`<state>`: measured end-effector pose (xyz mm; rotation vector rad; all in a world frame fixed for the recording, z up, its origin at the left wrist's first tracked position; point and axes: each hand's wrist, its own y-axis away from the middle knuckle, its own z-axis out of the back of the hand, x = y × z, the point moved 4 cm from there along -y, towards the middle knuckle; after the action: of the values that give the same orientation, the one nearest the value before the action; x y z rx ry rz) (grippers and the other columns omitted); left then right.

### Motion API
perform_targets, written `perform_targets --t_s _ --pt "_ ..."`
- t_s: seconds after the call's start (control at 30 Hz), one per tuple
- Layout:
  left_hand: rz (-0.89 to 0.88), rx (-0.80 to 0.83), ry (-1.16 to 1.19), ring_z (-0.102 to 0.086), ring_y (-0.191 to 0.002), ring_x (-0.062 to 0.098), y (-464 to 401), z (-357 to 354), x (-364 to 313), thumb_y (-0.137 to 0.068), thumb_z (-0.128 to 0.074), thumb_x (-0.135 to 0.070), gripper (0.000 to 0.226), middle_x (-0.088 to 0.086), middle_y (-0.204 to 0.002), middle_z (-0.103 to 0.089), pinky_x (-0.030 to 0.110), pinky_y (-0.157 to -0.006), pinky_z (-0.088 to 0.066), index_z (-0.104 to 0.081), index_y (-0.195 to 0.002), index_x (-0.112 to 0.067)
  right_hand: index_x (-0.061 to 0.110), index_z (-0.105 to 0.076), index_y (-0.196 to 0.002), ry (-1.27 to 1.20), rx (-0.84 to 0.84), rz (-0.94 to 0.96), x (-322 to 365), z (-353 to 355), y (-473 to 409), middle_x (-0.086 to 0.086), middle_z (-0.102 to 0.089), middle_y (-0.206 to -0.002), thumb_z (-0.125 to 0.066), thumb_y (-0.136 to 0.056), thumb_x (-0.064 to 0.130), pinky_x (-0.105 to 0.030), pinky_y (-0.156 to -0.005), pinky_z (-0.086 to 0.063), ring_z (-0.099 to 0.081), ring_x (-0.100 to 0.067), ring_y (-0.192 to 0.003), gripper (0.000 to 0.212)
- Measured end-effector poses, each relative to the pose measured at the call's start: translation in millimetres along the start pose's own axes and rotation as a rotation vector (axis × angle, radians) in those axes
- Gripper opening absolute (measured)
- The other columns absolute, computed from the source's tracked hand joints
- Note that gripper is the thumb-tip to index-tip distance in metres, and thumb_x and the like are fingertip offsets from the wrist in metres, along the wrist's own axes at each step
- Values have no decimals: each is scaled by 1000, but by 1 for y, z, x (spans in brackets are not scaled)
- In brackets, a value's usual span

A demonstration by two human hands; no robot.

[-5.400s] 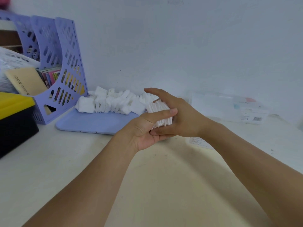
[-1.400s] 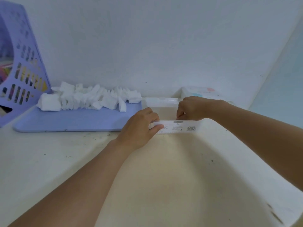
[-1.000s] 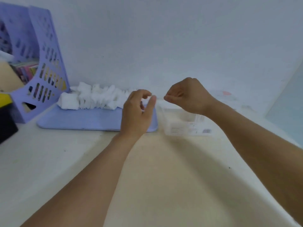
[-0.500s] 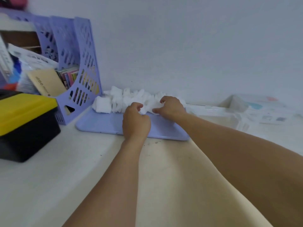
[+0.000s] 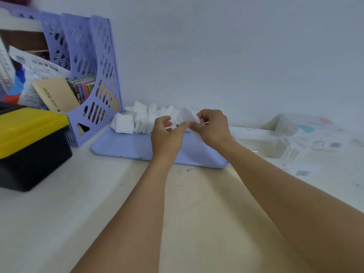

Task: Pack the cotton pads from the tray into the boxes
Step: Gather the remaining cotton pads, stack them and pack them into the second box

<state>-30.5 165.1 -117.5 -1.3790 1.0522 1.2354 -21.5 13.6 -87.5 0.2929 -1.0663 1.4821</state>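
Half a second ago both hands were pressed down into the row of cotton pads; now they have lifted just above the tray [image 5: 126, 143]. The right hand [image 5: 213, 128] pinches one cotton pad [image 5: 190, 116] between thumb and fingertips — its grip is closed on that pad. The left hand [image 5: 166, 135] reaches toward the same pad with the forefinger extended and the other fingers loosely curled; its grip holds nothing that can be made out.

The remaining cotton pads [image 5: 141, 119] lie in a heap along the far edge of the lilac tray, against the wall. To the right of the tray, touching or just beside its corner, sits a clear plastic box [image 5: 264, 143], open at the top; more clear boxes [image 5: 307, 129] lie behind and right of it, too blurred to count.

On the left stands a lilac file rack [image 5: 102, 91] holding papers and booklets, close beside the tray's left end. In front of it sits a black bin with a yellow lid [image 5: 29, 142]. Both forearms cross the cream desk [image 5: 82, 203] — they hide part of the tray's near edge.
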Motion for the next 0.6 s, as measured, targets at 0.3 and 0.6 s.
perform_targets --t_s 0.3,0.6 --pt "177 235 717 -73 -96 20 12 -10 -9 -100 -61 -20 12 5 -106 -76 35 -85 -60 -69 -108 -16 18 -67 -111 -261 224 -115 24 29 29 -11 -73 -88 -91 -69 7 -34 -66 -60 -66 -19 -71 50" --pt "166 371 431 -71 -109 23 30 -25 -15 -99 -60 -11 23 11 -118 -73 37 -89 -60 -68 -120 -11 3 -69 -117 -668 379 -187 34 55 29 -22 -73 -108 -74 -87 -1 -37 -75 -63 -74 -30 -97 31"
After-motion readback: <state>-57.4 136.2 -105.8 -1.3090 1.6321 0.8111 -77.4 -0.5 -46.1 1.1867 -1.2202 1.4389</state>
